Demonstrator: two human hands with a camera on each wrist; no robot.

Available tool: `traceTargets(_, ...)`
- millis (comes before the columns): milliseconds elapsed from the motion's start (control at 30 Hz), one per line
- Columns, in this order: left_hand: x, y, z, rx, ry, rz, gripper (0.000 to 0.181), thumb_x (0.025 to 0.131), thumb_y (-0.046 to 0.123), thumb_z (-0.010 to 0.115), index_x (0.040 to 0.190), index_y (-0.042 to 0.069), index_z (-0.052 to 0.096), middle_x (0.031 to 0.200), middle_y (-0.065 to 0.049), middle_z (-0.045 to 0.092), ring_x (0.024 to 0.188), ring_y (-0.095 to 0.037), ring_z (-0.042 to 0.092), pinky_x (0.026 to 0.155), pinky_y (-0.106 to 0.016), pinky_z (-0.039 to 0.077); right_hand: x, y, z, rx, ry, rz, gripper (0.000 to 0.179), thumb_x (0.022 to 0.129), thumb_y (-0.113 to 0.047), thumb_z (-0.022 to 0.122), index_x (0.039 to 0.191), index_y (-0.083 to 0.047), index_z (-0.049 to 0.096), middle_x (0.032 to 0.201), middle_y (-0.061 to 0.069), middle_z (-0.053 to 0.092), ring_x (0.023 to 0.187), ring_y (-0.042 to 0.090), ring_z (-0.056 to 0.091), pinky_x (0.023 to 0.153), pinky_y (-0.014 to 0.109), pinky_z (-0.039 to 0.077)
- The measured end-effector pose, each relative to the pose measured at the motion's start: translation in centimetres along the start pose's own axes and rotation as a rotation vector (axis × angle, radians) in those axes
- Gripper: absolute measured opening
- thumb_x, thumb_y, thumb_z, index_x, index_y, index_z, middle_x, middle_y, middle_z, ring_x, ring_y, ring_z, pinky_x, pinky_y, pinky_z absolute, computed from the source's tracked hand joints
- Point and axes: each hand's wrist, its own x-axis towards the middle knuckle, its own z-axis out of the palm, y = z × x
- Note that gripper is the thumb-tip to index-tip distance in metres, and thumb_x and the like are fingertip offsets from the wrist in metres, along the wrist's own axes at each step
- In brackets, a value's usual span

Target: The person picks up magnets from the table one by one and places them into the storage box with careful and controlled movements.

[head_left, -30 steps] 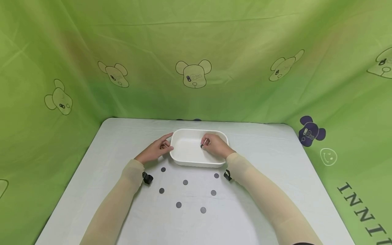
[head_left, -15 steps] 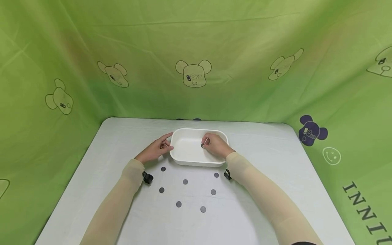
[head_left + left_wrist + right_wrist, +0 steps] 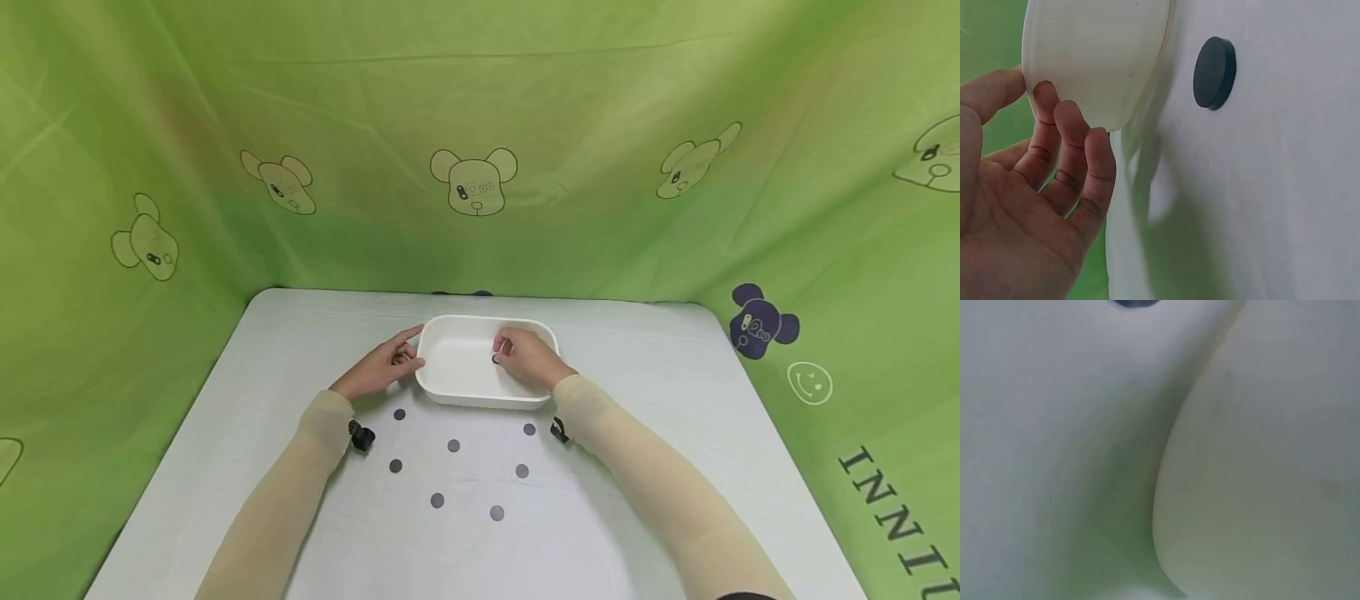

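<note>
A white oblong basin with rounded corners stands toward the back of the table. My left hand holds its left end, thumb and index finger at the rim. In the left wrist view the other fingers are bent against the outer wall. My right hand reaches inside over the right end and pinches a small dark disc, mostly hidden by the fingertips. The right wrist view shows only the basin's outer wall and the table, not the hand.
Several dark round discs lie apart on the white table in front of the basin, one near my left wrist and another near my right. A green cloth with bear heads hangs around the back and sides.
Both hands and the basin stay in place. The pinched disc seems to have turned slightly in my right fingertips and shows less of its face.
</note>
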Motion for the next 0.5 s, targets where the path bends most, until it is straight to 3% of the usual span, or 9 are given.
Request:
traceTargets(267,-0.1,0.1,0.0,-0.003,0.002,0.005,0.074,0.108,0.021,0.068,0.17,0.009,0.029,0.11,-0.009,0.068,0.095,-0.02,0.059,0.086,-0.037,0.047,-1.0,-0.4,-0.8,-0.052,0.055,-0.037,0.01,0.104,-0.021,0.071,0.11,-0.013,0.069,0.098,0.004,0.068,0.086,0.02,0.06,0.083,0.039,0.051)
traceTargets(500,-0.2,0.1,0.1,-0.01,0.003,0.011,0.074,0.108,0.021,0.068,0.17,0.009,0.029,0.11,-0.009,0.067,0.096,-0.02,0.058,0.087,-0.037,0.046,-2.5,-0.7,-1.9,-0.058,0.118,-0.129,0.012,0.102,-0.018,0.073,0.111,-0.01,0.071,0.093,0.002,0.066,0.086,0.02,0.058,0.083,0.039,0.05)
